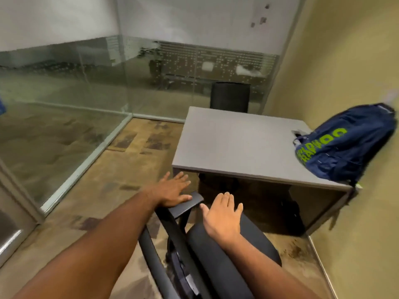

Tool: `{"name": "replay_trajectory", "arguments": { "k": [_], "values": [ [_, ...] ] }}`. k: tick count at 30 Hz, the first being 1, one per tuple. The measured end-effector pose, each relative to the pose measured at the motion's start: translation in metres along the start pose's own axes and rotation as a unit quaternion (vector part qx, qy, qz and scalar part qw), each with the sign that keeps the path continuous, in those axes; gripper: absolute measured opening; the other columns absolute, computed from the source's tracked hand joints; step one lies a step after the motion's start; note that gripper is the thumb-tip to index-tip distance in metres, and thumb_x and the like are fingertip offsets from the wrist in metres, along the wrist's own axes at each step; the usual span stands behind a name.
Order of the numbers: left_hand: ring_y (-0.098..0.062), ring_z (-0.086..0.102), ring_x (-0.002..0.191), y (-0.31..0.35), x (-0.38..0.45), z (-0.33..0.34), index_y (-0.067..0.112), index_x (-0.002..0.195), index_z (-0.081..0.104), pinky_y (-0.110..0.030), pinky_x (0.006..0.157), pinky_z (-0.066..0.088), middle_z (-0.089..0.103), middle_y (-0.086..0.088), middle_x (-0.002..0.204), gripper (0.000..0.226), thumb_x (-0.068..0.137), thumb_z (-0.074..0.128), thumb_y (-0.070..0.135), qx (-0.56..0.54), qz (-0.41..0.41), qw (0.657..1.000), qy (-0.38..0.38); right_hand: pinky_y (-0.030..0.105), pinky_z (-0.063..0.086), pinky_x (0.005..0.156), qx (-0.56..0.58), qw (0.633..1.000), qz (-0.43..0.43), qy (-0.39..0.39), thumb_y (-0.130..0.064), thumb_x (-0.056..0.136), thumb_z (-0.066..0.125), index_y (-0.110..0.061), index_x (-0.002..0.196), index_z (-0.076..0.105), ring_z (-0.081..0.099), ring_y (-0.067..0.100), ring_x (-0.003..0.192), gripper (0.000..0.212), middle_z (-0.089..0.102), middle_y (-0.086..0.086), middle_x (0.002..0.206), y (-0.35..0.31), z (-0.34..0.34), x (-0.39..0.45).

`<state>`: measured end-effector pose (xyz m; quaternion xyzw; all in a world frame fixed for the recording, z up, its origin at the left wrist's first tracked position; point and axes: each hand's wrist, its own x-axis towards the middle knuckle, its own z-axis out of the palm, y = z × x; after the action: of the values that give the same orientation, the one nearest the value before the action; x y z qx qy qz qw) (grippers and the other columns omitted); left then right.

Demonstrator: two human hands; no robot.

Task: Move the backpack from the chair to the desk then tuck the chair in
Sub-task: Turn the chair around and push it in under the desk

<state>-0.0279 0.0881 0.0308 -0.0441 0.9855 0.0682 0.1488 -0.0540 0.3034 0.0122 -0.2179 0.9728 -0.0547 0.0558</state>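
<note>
A dark blue backpack [347,145] with green lettering lies on the right end of the grey desk [233,143], leaning against the yellow wall. The black office chair [216,255] stands in front of the desk, its seat empty and outside the desk's edge. My left hand [172,189] hovers flat with fingers spread over the chair's left armrest [187,205], touching or just above it. My right hand [222,214] is spread open over the front of the seat cushion. Neither hand holds anything.
A second black chair [230,97] stands behind the desk's far side. Glass partitions [64,87] close off the left and back. The yellow wall [345,61] runs along the right. Patterned carpet [121,160] lies left of the desk.
</note>
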Motion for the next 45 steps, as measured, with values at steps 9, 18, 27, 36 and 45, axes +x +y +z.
{"name": "replay_trajectory", "arguments": {
  "k": [9, 18, 27, 36, 45],
  "values": [
    [-0.013, -0.003, 0.159, -0.026, -0.021, 0.011, 0.019, 0.165, 0.007, -0.048, 0.128, -0.004, 0.007, 0.000, 0.173, 0.077, 0.105, 0.033, 0.060, -0.022, 0.203, 0.978, -0.050, 0.061, 0.010, 0.125, 0.013, 0.977, 0.214, 0.007, -0.064, 0.104, 0.025, -0.004, 0.161, 0.022, 0.012, 0.032, 0.159, 0.082, 0.022, 0.016, 0.170, -0.057, -0.004, -0.065],
    [-0.013, -0.003, 0.159, -0.029, -0.076, 0.025, 0.022, 0.165, 0.004, -0.043, 0.128, -0.001, 0.001, 0.000, 0.173, 0.077, 0.104, 0.026, 0.064, 0.000, 0.271, 0.961, -0.061, 0.060, 0.009, 0.125, 0.062, 0.953, 0.297, 0.002, -0.068, 0.102, 0.027, -0.007, 0.159, 0.029, 0.015, 0.029, 0.158, 0.083, 0.027, 0.013, 0.169, -0.092, 0.022, -0.137],
    [-0.015, 0.009, 0.159, -0.037, -0.093, 0.040, 0.025, 0.163, 0.023, -0.042, 0.128, 0.007, 0.016, 0.000, 0.172, 0.071, 0.104, 0.017, 0.065, 0.071, 0.277, 0.958, 0.005, 0.056, 0.012, 0.126, 0.079, 0.947, 0.310, 0.043, -0.073, 0.100, 0.017, -0.009, 0.159, 0.029, 0.020, 0.027, 0.157, 0.088, 0.032, 0.010, 0.167, -0.105, 0.040, -0.167],
    [-0.016, 0.046, 0.142, -0.028, -0.072, 0.046, 0.031, 0.148, 0.051, -0.042, 0.113, 0.035, 0.054, 0.007, 0.153, 0.077, 0.098, 0.011, 0.073, 0.070, 0.298, 0.949, 0.080, 0.053, 0.037, 0.111, 0.055, 0.941, 0.308, 0.128, -0.061, 0.101, 0.024, -0.018, 0.112, 0.063, 0.060, 0.026, 0.115, 0.059, 0.072, 0.002, 0.111, -0.089, 0.038, -0.170],
    [-0.018, 0.055, 0.132, 0.015, -0.041, 0.042, 0.032, 0.144, 0.054, -0.043, 0.109, 0.039, 0.062, 0.006, 0.143, 0.081, 0.096, 0.005, 0.075, 0.073, 0.279, 0.953, 0.092, 0.050, 0.041, 0.106, 0.043, 0.949, 0.287, 0.122, -0.061, 0.101, 0.024, -0.021, 0.105, 0.065, 0.063, 0.026, 0.106, 0.058, 0.071, 0.001, 0.104, -0.027, 0.029, -0.142]
  ]
}}
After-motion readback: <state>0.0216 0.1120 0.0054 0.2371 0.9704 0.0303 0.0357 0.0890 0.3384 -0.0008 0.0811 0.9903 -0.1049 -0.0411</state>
